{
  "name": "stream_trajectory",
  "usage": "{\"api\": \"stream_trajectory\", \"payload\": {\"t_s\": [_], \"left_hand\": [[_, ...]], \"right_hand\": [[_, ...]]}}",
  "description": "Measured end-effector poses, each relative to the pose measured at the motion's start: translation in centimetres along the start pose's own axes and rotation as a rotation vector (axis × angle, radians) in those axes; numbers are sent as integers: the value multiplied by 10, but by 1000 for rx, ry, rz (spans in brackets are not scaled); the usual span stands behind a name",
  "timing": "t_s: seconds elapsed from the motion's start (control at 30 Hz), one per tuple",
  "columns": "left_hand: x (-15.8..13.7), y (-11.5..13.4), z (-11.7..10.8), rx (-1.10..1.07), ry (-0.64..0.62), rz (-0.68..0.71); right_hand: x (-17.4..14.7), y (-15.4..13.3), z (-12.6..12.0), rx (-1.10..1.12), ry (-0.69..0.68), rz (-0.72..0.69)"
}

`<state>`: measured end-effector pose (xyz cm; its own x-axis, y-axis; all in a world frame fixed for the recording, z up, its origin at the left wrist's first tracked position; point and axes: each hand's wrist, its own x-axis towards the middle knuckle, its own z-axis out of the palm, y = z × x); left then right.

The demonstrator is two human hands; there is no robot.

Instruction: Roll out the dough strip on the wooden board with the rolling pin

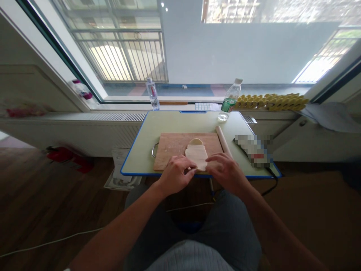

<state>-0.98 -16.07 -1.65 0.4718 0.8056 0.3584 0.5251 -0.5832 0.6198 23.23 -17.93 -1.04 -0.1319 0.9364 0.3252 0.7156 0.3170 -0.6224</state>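
A flat, oblong sheet of dough (196, 153) lies on a wooden cutting board (170, 146), its far end rounded. My left hand (178, 171) is closed at the near left edge of the dough, thumb and forefinger pinching it. At the near right edge, my right hand (225, 168) has its fingertips and thumb drawn together on the dough's border. A rolling pin (224, 142) rests along the right side of the board, just beyond my right hand.
The board sits on a small blue-edged table (143, 131). A green-labelled bottle (229, 101) stands at its back right, and a blurred-out packet (254, 150) lies at the right. Another bottle (152, 95) is by the window sill, near yellow egg-carton-like strips (270, 101).
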Motion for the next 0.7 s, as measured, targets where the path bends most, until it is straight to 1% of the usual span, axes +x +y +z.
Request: {"api": "stream_trajectory", "payload": {"t_s": [0.03, 0.1, 0.23, 0.33, 0.4, 0.47, 0.6, 0.7], "left_hand": [[0, 1, 1, -21, 15, -36], [1, 2, 4, -36, 44, -106], [2, 5, 10, -10, 102, -177], [3, 6, 13, 49, 117, -154], [2, 6, 13, 114, 100, -122], [-1, 5, 13, 171, 81, -95], [-6, 2, 12, 239, 64, -43], [-10, 0, 13, 264, 54, -14]], "right_hand": [[-6, -6, 6, 41, -21, -49], [-13, -12, 18, 63, -12, -80], [-11, -14, 29, 65, 76, -38], [-7, -14, 31, 74, 118, -17], [-8, -13, 33, 43, 115, -28], [-10, -13, 36, 2, 121, -52], [-19, -10, 42, -67, 189, -106], [-25, -8, 43, -112, 189, -150]]}}
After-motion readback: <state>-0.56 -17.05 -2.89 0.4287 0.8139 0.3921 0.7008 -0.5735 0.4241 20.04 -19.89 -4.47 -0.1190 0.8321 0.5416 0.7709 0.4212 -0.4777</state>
